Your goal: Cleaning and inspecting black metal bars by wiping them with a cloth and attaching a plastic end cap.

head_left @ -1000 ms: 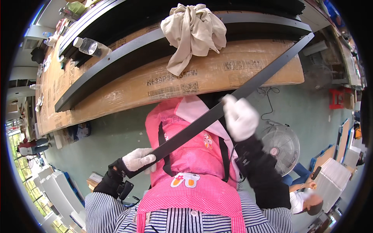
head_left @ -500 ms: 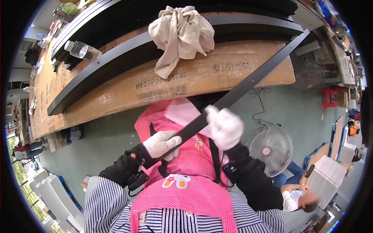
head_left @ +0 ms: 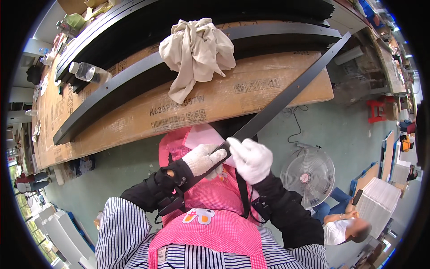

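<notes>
Cardboard carton point(head_left: 224, 96): lying beneath crumpled beige cloth point(head_left: 197, 49)
Left gloved hand point(head_left: 204, 160): gripping black metal bar point(head_left: 286, 97)
Right gloved hand point(head_left: 251, 160): curling at bar's edge, unclear whether holding

The left hand point(head_left: 204, 159), gloved white, is curled round; the right hand point(head_left: 251, 160) sits just beside it, fingers bunched, though from here I can't tell if they pinch. Left forearm point(head_left: 150, 190) and right forearm point(head_left: 289, 210) slant inward.
</notes>
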Demonstrator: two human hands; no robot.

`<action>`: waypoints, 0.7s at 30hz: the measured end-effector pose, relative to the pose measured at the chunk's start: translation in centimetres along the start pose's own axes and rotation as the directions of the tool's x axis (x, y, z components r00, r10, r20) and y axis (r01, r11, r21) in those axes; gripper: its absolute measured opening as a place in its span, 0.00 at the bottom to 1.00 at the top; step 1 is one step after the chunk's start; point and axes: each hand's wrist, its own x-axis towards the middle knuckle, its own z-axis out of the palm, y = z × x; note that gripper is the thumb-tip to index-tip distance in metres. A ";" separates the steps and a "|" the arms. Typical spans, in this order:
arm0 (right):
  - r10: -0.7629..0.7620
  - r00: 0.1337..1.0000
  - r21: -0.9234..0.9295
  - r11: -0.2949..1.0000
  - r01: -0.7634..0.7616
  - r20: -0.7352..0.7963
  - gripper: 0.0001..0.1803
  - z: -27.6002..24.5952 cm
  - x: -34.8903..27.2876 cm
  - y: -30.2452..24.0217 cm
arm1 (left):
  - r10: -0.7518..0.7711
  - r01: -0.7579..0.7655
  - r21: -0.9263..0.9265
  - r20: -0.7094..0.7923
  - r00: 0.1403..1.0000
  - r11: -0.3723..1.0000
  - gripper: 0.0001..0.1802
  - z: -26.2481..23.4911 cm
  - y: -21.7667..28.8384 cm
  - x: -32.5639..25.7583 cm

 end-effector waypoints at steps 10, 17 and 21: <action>0.294 0.938 0.059 0.956 -0.288 -0.185 0.13 -3.2 4.2 10.2 | 0.172 -0.026 -0.400 0.332 0.927 0.916 0.47 -3.4 -7.9 -7.3; -0.124 0.985 0.172 0.980 0.103 0.121 0.15 -0.6 -2.0 -3.7 | 0.157 -0.120 -0.361 0.074 0.985 0.925 0.42 -0.5 -7.8 -7.2; 0.241 0.967 0.090 0.968 -0.234 -0.076 0.10 -2.1 1.6 1.7 | 0.483 -0.475 0.092 -0.105 0.869 0.875 0.35 -0.2 -9.2 -6.6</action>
